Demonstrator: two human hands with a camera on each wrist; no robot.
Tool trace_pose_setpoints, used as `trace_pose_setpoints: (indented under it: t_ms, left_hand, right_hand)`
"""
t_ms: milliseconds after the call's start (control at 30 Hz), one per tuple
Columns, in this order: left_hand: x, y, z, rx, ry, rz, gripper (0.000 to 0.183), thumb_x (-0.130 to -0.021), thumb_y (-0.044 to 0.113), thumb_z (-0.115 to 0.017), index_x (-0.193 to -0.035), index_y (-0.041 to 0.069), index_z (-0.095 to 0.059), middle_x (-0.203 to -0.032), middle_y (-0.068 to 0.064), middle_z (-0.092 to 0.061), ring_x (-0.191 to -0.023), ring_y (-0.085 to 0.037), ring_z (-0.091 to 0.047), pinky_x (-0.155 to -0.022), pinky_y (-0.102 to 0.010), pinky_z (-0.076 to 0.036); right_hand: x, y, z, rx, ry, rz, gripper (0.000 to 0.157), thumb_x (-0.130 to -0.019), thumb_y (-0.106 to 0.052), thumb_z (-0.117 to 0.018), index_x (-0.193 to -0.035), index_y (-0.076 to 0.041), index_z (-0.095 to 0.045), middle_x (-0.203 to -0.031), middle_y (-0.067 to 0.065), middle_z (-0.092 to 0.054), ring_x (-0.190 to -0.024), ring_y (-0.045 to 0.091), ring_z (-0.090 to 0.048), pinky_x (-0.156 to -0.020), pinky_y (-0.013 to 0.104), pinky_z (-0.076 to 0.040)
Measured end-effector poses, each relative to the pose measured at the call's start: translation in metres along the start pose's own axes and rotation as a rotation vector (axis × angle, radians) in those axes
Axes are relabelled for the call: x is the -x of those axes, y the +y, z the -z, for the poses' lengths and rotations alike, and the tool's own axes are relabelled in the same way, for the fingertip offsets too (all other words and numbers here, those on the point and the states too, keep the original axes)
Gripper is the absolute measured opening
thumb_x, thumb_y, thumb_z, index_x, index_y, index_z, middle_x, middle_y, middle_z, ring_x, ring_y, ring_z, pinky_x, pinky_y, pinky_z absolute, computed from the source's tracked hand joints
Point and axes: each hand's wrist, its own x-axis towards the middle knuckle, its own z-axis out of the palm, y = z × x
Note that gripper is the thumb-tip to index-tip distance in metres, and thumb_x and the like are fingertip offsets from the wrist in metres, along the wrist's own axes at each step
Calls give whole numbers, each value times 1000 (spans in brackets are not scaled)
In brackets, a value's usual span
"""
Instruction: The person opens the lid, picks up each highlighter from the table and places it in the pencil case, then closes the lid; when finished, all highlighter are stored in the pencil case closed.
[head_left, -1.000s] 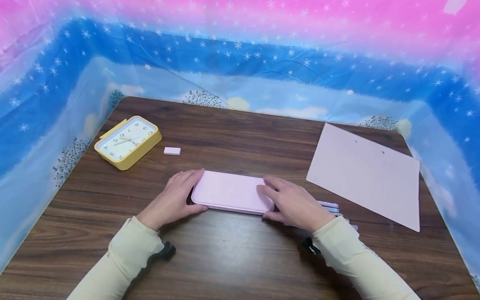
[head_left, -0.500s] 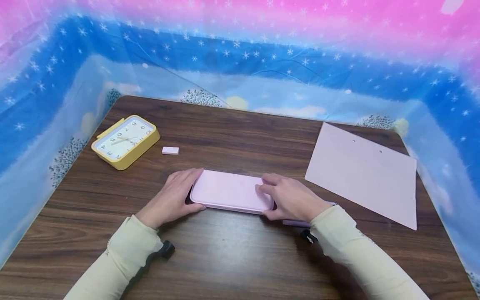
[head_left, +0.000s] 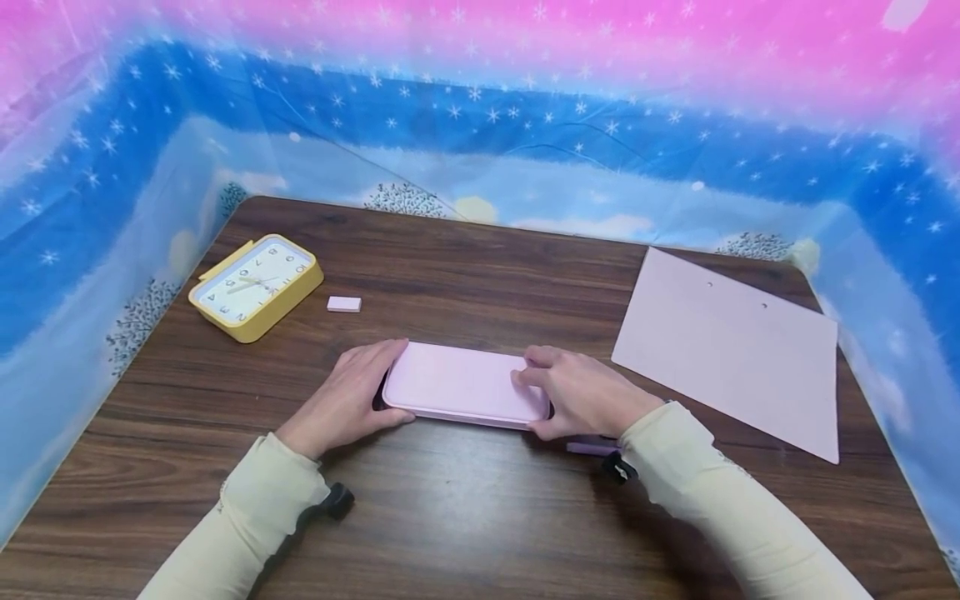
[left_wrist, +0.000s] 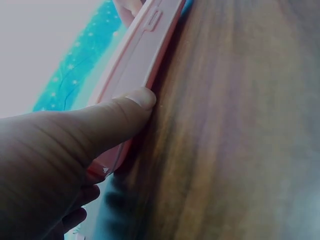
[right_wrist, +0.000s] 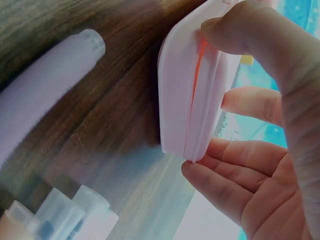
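Observation:
A pale pink pencil case (head_left: pixel 465 385) lies flat and lengthwise on the table in front of me. My left hand (head_left: pixel 348 396) grips its left end, the thumb along the near side and the other fingers at the far corner. At the right end my right hand (head_left: pixel 581 392) holds the case, one finger bent onto the lid. The left wrist view shows a small clasp (left_wrist: pixel 153 20) on the case's near side. In the right wrist view the thumb (right_wrist: pixel 220 35) lies at the lid seam, where a narrow orange-lit gap shows.
Beside the right wrist lies a purple pen (head_left: pixel 591 448); several more capped pens (right_wrist: pixel 60 212) show in the right wrist view. A white eraser (head_left: pixel 344 304) and a yellow alarm clock (head_left: pixel 258 287) are at left. A pale board with two holes (head_left: pixel 727 358) lies at right.
My right wrist and forearm have shifted slightly, covering the pens beyond them and uncovering the purple pen on the near side. Both hands keep their hold on the case, which stays in place.

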Motion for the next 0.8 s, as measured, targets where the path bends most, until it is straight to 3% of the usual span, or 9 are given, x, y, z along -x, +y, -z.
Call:
trace_pose_setpoints:
  t_ms: [133,333,467,567,633,800]
  left_hand:
    - [-1,0,1,-2,6,-3,96,-76,40,-85,-149,3,-35,-150,-16,-45,-139,-31,-41,-117,-49,-24]
    - [-2,-2,4,3,4,-4,98,-74,38,-86,-149,4,-34,-150,-16,-44,-140,-31,-40,-117,-48,-24]
    - [-2,-2,6,14,9,8,102,-72,38,-88,-150,4,-32,-151,-16,-44,-139,-32,-40,-117,-50,-22]
    - [-1,-2,4,39,19,15,107,-70,38,-89,-151,2,-30,-151,-17,-44,-140,-33,-40,-116,-52,-22]
    - [0,-1,3,60,24,21,111,-69,37,-90,-153,1,-26,-152,-18,-42,-141,-33,-39,-116,-52,-22]
    - [3,-2,4,97,36,49,121,-70,38,-89,-155,-3,-15,-153,-22,-38,-142,-36,-36,-117,-53,-20]
  right_hand:
    - [-4,2,4,-36,-18,19,50,-73,-38,-75,-118,-17,-69,-120,6,-60,-75,13,-59,-74,29,-52]
    - [-8,5,14,-143,-88,-7,57,-77,-39,-73,-128,-14,-66,-136,17,-59,-59,5,-55,-72,26,-48]
    - [-9,9,19,-186,-116,-30,59,-81,-40,-74,-133,-14,-63,-139,14,-58,-71,9,-65,-75,27,-47]
    - [-6,14,18,-234,-91,-22,54,-84,-39,-71,-131,-15,-64,-136,9,-61,-103,17,-68,-84,31,-50]
    - [-2,17,17,-283,-61,-21,48,-86,-39,-70,-128,-16,-66,-132,4,-64,-112,16,-65,-90,33,-52]
    - [3,26,20,-442,56,-81,26,-91,-32,-69,-114,-20,-71,-112,-6,-71,-101,7,-66,-90,34,-55]
